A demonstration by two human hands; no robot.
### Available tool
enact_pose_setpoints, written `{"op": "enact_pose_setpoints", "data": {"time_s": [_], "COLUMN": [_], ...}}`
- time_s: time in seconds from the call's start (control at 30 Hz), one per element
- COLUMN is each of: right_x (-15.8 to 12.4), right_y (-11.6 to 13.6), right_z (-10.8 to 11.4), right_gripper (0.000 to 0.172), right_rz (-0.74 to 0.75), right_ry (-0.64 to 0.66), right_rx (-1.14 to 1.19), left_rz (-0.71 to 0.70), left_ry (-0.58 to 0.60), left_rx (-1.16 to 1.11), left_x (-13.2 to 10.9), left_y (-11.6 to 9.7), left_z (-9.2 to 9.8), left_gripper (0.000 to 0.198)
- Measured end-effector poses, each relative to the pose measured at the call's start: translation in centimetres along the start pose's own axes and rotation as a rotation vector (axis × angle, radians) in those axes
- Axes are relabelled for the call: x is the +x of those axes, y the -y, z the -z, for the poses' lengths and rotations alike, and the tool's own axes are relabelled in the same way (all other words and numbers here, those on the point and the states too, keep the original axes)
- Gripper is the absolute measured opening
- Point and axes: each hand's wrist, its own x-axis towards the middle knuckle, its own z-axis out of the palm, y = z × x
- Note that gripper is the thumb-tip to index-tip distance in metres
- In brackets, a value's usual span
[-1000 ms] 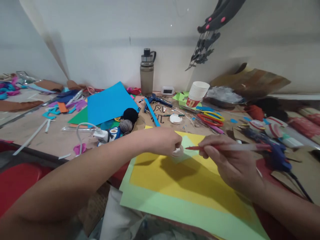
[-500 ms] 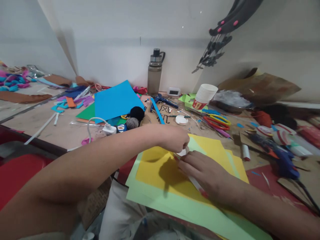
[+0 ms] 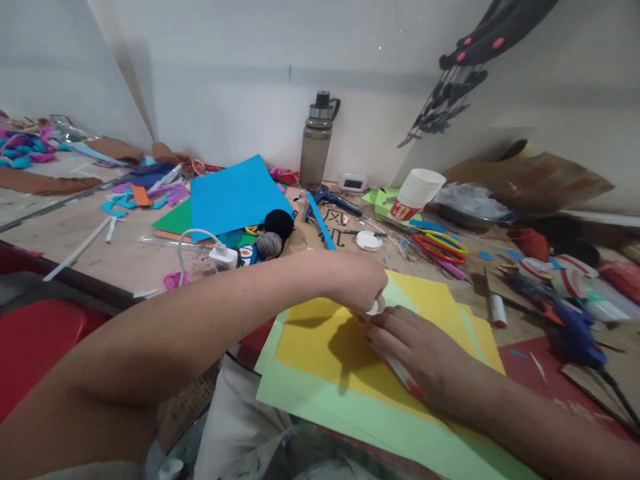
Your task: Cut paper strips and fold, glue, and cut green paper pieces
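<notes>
Yellow paper [image 3: 320,347] lies over light green sheets [image 3: 300,400] at the table's front edge. Above the yellow paper, my left hand [image 3: 363,280] is closed at a small white round piece [image 3: 373,309], its fingertips mostly hidden. My right hand [image 3: 415,340] meets it from the right, fingers curled round a slim white tube with red ends [image 3: 400,373] that slants across the paper. The two hands nearly touch, and the shadow of the left one falls on the yellow sheet.
Blue paper [image 3: 240,197], a bottle [image 3: 316,143], stacked paper cups [image 3: 417,193], yarn balls [image 3: 279,224] and a white disc [image 3: 369,241] stand or lie behind. Scissors [image 3: 440,248], a marker [image 3: 499,311] and a blue glue gun [image 3: 575,330] are on the right.
The view has shifted slightly, so things at the back sit further right. Both hands remain together over the yellow paper, the left wrist turned a little further over the white piece.
</notes>
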Motion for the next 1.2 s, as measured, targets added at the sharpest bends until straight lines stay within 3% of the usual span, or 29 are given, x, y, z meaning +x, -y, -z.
{"op": "enact_pose_setpoints", "data": {"time_s": [0.17, 0.3, 0.4, 0.57, 0.6, 0.8, 0.9, 1.03, 1.2], "right_x": [-0.6, -1.4, -2.1, -2.8, -2.8, -2.6, -2.9, -3.1, -2.7], "right_y": [0.1, 0.3, -0.1, -2.1, -2.3, -1.2, -1.4, -3.0, -4.0], "right_z": [0.2, 0.7, 1.8, 2.9, 2.9, 2.2, 1.5, 0.4, -0.4], "right_gripper": [0.036, 0.031, 0.019, 0.016, 0.015, 0.012, 0.014, 0.026, 0.031], "right_rz": [-0.05, -0.142, -0.278, -0.545, -0.566, -0.483, -0.557, -0.804, -0.895], "right_ry": [0.007, -0.105, -0.254, -0.707, -0.737, -0.478, -0.548, -0.685, -0.674], "right_rx": [0.071, 0.189, 0.29, 0.377, 0.402, 0.372, 0.397, 0.548, 0.702], "left_rz": [0.033, 0.063, 0.046, 0.038, 0.033, -0.019, -0.076, -0.092, -0.078], "left_ry": [-0.01, -0.022, -0.057, -0.047, -0.046, -0.036, -0.053, -0.11, -0.162], "left_rx": [-0.01, -0.034, -0.035, -0.058, -0.061, -0.07, -0.116, -0.106, 0.003], "left_x": [0.1, 0.1, -0.4, -1.3, -1.3, -0.7, -1.0, -1.4, -1.7], "left_y": [0.1, 0.3, 0.1, -0.3, -0.2, 0.5, 0.7, 0.7, 0.6], "left_z": [-0.2, -0.4, -0.5, -0.4, -0.3, -0.3, -0.4, -1.0, -2.0], "left_gripper": [0.027, 0.028, 0.028, 0.028, 0.029, 0.031, 0.025, 0.016, 0.016]}}
